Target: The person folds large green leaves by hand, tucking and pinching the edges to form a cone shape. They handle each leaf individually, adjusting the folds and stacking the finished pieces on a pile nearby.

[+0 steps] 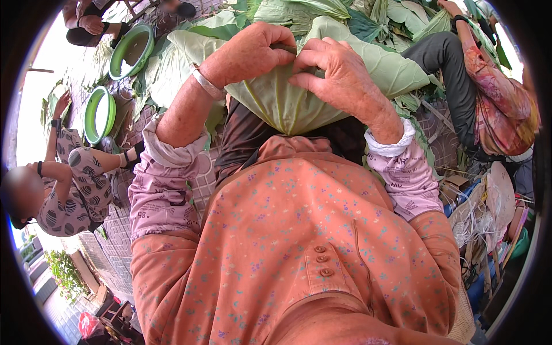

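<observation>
A large pale green lotus leaf (283, 103) hangs over my lap, its veins meeting at a point low near my waist. My left hand (251, 56) is closed on the leaf, with thumb and fingers pinched together at a dark bit of its upper edge. Close beside it, my right hand (334, 70) is also closed, fingers curled in a pinch on the same leaf; its fingertips are partly hidden. The fingertips of both hands are a little apart. Broad leaf parts spread out to either side of my wrists.
More lotus leaves (310, 11) lie heaped beyond my hands. Two green-rimmed basins (99, 115) stand at the left. One person in patterned clothes (77, 184) sits at the left, another in a colourful top (499, 103) at the right. Bags and clutter (483, 213) lie at my right.
</observation>
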Available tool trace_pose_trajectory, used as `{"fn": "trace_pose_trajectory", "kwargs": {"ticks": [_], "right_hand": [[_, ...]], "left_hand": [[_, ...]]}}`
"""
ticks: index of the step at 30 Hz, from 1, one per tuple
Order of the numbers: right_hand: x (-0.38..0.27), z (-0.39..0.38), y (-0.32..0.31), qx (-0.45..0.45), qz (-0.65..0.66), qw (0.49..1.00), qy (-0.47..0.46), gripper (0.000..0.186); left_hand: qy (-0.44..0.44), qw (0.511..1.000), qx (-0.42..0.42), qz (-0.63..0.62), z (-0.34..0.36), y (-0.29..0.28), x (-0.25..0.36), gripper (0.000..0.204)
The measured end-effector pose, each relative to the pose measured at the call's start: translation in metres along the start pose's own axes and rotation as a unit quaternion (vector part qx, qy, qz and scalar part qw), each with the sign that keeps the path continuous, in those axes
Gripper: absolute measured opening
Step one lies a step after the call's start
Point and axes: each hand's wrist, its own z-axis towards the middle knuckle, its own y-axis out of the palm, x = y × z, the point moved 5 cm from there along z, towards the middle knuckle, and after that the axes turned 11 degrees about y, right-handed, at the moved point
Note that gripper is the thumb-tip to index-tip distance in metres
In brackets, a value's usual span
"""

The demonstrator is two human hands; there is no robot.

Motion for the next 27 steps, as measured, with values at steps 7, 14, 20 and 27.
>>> {"fn": "trace_pose_trajectory", "kwargs": {"ticks": [7, 14, 20, 27], "right_hand": [[-0.0002, -0.003, 0.0009, 0.004, -0.029, 1.0, -0.007, 0.018], [-0.0028, -0.0056, -0.0005, -0.007, -0.011, 1.0, -0.026, 0.02], [-0.0077, -0.0078, 0.0008, -0.041, -0.055, 0.997, -0.028, 0.021], [-0.005, -0.0081, 0.0017, -0.047, -0.019, 0.998, -0.024, 0.017]], "left_hand": [[0.001, 1.0, -0.004, -0.005, 0.0002, 0.0011, -0.0008, 0.012], [0.013, 1.0, 0.008, 0.005, 0.0018, 0.0027, -0.0031, 0.013], [0.003, 1.0, 0.007, 0.007, 0.0008, 0.0015, -0.0028, 0.012], [0.016, 0.999, 0.031, 0.018, 0.0015, 0.0007, -0.0026, 0.016]]}}
